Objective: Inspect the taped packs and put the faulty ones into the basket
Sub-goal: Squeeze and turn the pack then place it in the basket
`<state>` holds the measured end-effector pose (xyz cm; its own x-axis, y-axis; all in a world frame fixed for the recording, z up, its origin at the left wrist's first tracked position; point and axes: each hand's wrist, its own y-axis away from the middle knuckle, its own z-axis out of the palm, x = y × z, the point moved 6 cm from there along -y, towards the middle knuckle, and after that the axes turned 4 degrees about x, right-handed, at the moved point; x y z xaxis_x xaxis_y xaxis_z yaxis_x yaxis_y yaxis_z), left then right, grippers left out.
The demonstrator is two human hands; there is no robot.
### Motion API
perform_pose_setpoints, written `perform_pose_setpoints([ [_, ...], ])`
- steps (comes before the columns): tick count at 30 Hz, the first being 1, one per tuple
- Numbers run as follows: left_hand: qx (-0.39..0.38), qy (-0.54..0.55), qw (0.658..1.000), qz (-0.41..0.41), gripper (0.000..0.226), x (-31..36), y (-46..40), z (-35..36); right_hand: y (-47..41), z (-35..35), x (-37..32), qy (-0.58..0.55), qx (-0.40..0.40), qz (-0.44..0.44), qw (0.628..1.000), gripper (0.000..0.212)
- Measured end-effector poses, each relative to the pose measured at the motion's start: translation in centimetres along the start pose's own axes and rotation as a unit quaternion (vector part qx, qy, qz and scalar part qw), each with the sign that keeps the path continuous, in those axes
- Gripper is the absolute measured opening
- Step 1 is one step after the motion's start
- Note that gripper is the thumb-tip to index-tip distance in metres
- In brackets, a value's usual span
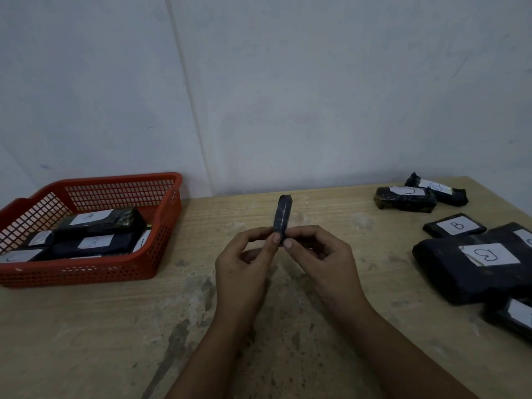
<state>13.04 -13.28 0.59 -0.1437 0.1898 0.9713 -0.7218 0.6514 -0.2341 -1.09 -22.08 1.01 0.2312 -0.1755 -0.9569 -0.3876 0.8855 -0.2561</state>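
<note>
both hands, left hand & right hand, pinch thin black pack edge-up, right of basket, prob. to check tape.

A slim black taped pack stood edge-on above the table's middle, its lower end pinched between the thumbs and fingers of both hands. The red mesh basket sat at the left, holding several black packs with white labels; the top pack bore an "A". At the right lay more labelled packs: a far pair with one leaning on the other, a flat "B" pack, and a big pack nearest.
</note>
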Motion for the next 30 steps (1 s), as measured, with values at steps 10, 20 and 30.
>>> perform_pose_setpoints([
  [10, 0.041, 0.064, 0.997, -0.007, 0.017, -0.41, 0.69, 0.45, 0.1, -0.21, 0.69, 0.014, 0.033, 0.026, 0.999, 0.013],
  [20, 0.048, 0.027, 0.998, -0.008, 0.01, -0.35, 0.44, 0.06, -0.46, -0.6, 0.52, 0.051, 0.014, 0.016, 0.998, 0.004],
  [30, 0.036, 0.027, 0.999, -0.013, 0.007, 0.01, 0.01, -0.27, -0.47, -0.66, 0.43, 0.101, -0.011, 0.005, 0.995, 0.012],
])
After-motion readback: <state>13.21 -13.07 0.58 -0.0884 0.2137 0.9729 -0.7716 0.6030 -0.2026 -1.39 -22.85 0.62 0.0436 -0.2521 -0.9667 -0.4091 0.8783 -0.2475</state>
